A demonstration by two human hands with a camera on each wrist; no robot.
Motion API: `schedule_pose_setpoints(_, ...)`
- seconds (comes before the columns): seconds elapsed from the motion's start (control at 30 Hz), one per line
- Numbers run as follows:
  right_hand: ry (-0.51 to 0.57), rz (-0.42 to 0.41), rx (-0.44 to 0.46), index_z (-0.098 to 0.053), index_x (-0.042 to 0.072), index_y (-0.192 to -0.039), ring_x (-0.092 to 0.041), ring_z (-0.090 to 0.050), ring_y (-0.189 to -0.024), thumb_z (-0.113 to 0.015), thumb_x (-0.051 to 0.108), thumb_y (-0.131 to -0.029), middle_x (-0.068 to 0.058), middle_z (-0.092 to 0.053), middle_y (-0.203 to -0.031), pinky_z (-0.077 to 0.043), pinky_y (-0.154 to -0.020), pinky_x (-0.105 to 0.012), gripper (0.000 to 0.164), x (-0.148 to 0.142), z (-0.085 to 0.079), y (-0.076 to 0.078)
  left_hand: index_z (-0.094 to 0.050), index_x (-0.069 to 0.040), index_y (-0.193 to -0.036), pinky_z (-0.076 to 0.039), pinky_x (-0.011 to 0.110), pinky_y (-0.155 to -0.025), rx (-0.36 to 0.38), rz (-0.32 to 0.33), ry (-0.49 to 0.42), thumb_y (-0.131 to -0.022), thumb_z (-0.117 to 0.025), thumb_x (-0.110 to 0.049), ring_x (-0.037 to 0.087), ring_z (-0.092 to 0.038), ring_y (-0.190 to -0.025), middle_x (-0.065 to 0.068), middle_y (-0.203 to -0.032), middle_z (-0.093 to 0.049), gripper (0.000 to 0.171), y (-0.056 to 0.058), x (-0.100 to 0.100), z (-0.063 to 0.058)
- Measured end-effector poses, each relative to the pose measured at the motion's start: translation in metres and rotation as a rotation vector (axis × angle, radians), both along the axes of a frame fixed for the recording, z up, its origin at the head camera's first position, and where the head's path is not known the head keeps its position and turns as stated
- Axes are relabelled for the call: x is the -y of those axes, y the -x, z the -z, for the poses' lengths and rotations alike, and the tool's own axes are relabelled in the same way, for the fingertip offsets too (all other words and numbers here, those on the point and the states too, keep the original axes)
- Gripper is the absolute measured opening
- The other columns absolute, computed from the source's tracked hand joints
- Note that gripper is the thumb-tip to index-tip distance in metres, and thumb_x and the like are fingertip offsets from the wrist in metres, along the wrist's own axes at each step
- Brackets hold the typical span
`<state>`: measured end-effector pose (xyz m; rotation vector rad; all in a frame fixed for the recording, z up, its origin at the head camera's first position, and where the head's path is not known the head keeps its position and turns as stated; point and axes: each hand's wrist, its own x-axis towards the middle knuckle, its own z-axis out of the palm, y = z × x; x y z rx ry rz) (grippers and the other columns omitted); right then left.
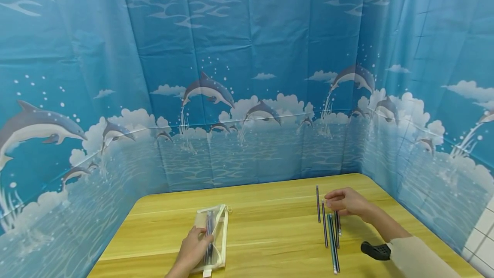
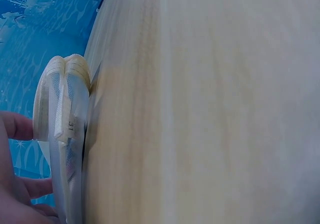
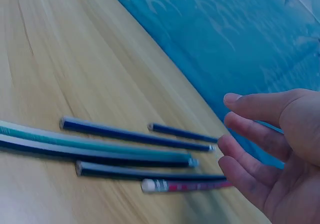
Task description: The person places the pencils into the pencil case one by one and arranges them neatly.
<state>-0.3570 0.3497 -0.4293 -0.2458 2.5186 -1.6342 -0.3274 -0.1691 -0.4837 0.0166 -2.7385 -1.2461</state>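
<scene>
On the left of the table, a translucent zip pencil case (image 1: pixel 221 243) with cream edging lies with several dark pencils (image 1: pixel 209 222) seen through it. My left hand (image 1: pixel 193 246) holds the pencil case from above, fingertips on its upper side; the left wrist view shows them against the case (image 2: pixel 62 134) near its zip edge. My right hand (image 1: pixel 349 203) hovers over loose pencils on the right, fingers slightly bent and nothing between them. Beneath it in the right wrist view lie a blue pencil (image 3: pixel 135 134), a teal pencil (image 3: pixel 100 143) and a pink one with a white eraser (image 3: pixel 185 186).
The wood-grain table (image 1: pixel 270 226) is bordered by a blue dolphin-print curtain (image 1: pixel 247 149) at the back and sides. A black strap-like piece (image 1: pixel 375 251) is at my right wrist, beside the cream sleeve (image 1: pixel 417 258). White tiles (image 1: pixel 484 226) show at far right.
</scene>
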Motion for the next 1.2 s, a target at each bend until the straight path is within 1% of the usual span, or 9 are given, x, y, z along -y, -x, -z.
schedule_pose_setpoints(0.1, 0.01, 0.021, -0.005, -0.054, -0.014, -0.137, -0.043, -0.063, -0.116, -0.07, 0.015, -0.099, -0.026, -0.064, -0.126, -0.052, -0.096, -0.058, 0.05, -0.01, 0.007, 0.0, -0.065, 0.004, -0.128, -0.031, 0.075, -0.106, 0.003, -0.002, -0.001, -0.087, -0.066, -0.033, 0.066, -0.033, -0.135, 0.042, -0.153, -0.033, 0.056, 0.001, 0.0, 0.0)
schedule_pose_setpoints(0.2, 0.01, 0.042, -0.013, -0.052, -0.016, -0.137, -0.04, -0.065, -0.113, -0.069, 0.014, -0.1, -0.027, -0.064, -0.125, -0.054, -0.095, -0.056, 0.051, -0.018, 0.013, 0.0, -0.064, 0.004, -0.129, -0.03, 0.075, -0.107, 0.004, -0.004, -0.003, -0.087, -0.066, -0.032, 0.065, -0.033, -0.136, 0.042, -0.153, -0.033, 0.056, 0.001, 0.0, 0.0)
schedule_pose_setpoints(0.37, -0.023, 0.088, -0.02, -0.054, -0.017, -0.135, -0.033, -0.068, -0.104, -0.067, 0.012, -0.101, -0.022, -0.067, -0.119, -0.059, -0.085, -0.047, 0.047, -0.028, 0.025, 0.001, -0.064, 0.005, -0.129, -0.032, 0.074, -0.106, -0.004, 0.001, 0.004, -0.087, -0.067, -0.032, 0.066, -0.035, -0.134, 0.043, -0.152, -0.033, 0.055, -0.001, -0.001, -0.001)
schedule_pose_setpoints(0.47, -0.047, 0.133, -0.024, -0.057, -0.015, -0.132, -0.029, -0.068, -0.098, -0.067, 0.011, -0.1, -0.019, -0.069, -0.116, -0.059, -0.081, -0.043, 0.042, -0.03, 0.03, 0.002, -0.064, 0.005, -0.129, -0.032, 0.075, -0.106, -0.002, 0.001, -0.002, -0.087, -0.067, -0.032, 0.066, -0.035, -0.134, 0.042, -0.153, -0.033, 0.056, -0.002, -0.002, -0.001)
schedule_pose_setpoints(0.67, -0.122, 0.213, -0.077, -0.061, -0.015, -0.127, -0.028, -0.069, -0.097, -0.07, 0.009, -0.098, -0.018, -0.071, -0.11, -0.059, -0.081, -0.043, 0.039, -0.03, 0.042, 0.007, -0.065, 0.005, -0.128, -0.033, 0.074, -0.106, -0.005, -0.002, -0.003, -0.086, -0.066, -0.032, 0.066, -0.036, -0.134, 0.043, -0.152, -0.033, 0.056, -0.001, -0.002, -0.001)
schedule_pose_setpoints(0.77, -0.181, 0.247, -0.129, -0.064, -0.015, -0.122, -0.027, -0.069, -0.092, -0.072, 0.009, -0.096, -0.016, -0.072, -0.103, -0.06, -0.076, -0.04, 0.037, -0.029, 0.049, 0.009, -0.064, 0.005, -0.128, -0.032, 0.074, -0.106, -0.005, -0.003, 0.003, -0.086, -0.066, -0.032, 0.066, -0.035, -0.135, 0.043, -0.152, -0.033, 0.056, -0.001, -0.002, -0.001)
schedule_pose_setpoints(0.87, -0.221, 0.3, -0.163, -0.069, -0.011, -0.117, -0.024, -0.068, -0.086, -0.076, 0.012, -0.093, -0.01, -0.074, -0.097, -0.057, -0.07, -0.035, 0.034, -0.027, 0.055, 0.01, -0.064, 0.005, -0.128, -0.032, 0.075, -0.106, -0.005, -0.001, 0.008, -0.087, -0.066, -0.032, 0.066, -0.035, -0.134, 0.043, -0.152, -0.033, 0.056, -0.002, -0.002, -0.002)
schedule_pose_setpoints(1.03, -0.282, 0.362, -0.196, -0.072, -0.007, -0.112, -0.024, -0.066, -0.086, -0.081, 0.02, -0.09, -0.007, -0.074, -0.093, -0.051, -0.069, -0.034, 0.036, -0.023, 0.058, 0.009, -0.064, 0.005, -0.128, -0.031, 0.075, -0.106, -0.003, -0.004, 0.011, -0.086, -0.066, -0.032, 0.066, -0.034, -0.135, 0.043, -0.152, -0.033, 0.056, -0.001, -0.001, -0.001)
schedule_pose_setpoints(1.2, -0.304, 0.387, -0.187, -0.073, -0.006, -0.112, -0.028, -0.065, -0.089, -0.079, 0.021, -0.091, -0.008, -0.073, -0.096, -0.052, -0.071, -0.037, 0.035, -0.019, 0.055, 0.007, -0.064, 0.006, -0.128, -0.031, 0.075, -0.106, 0.001, -0.002, 0.012, -0.086, -0.066, -0.032, 0.066, -0.034, -0.135, 0.043, -0.152, -0.033, 0.056, -0.001, -0.001, -0.001)
